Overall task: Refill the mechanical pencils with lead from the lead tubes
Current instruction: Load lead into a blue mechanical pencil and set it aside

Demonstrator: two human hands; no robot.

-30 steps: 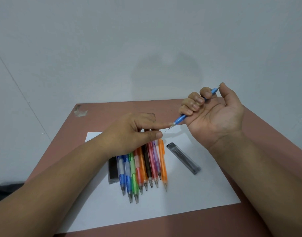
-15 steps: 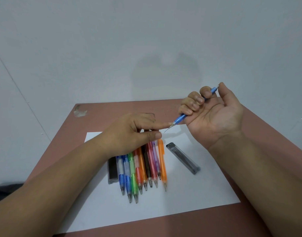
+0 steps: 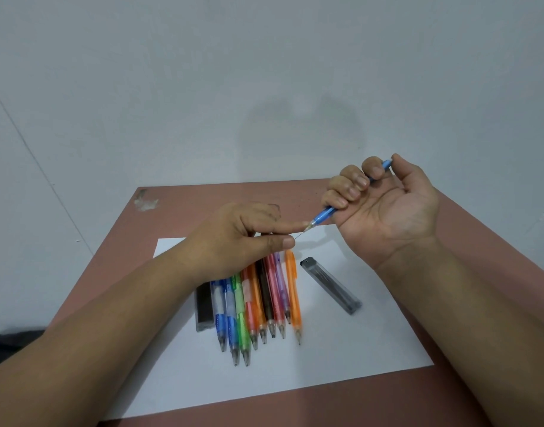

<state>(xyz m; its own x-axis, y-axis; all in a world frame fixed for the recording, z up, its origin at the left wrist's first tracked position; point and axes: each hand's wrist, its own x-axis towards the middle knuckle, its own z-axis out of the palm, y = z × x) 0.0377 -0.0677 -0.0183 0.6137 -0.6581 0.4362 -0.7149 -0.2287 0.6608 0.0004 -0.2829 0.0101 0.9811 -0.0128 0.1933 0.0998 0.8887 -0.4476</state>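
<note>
Two hands meet above the bench: right hand grips a blue pencil, left hand pinches the lead at its tip.

Open white paper along the near edge and between the orange pencil and the clear lead tube. Row of pencils and a dark lead tube blocking the middle-left. Left hand over the row's far ends, right hand raised over the far right. Bare surface beyond.
</note>
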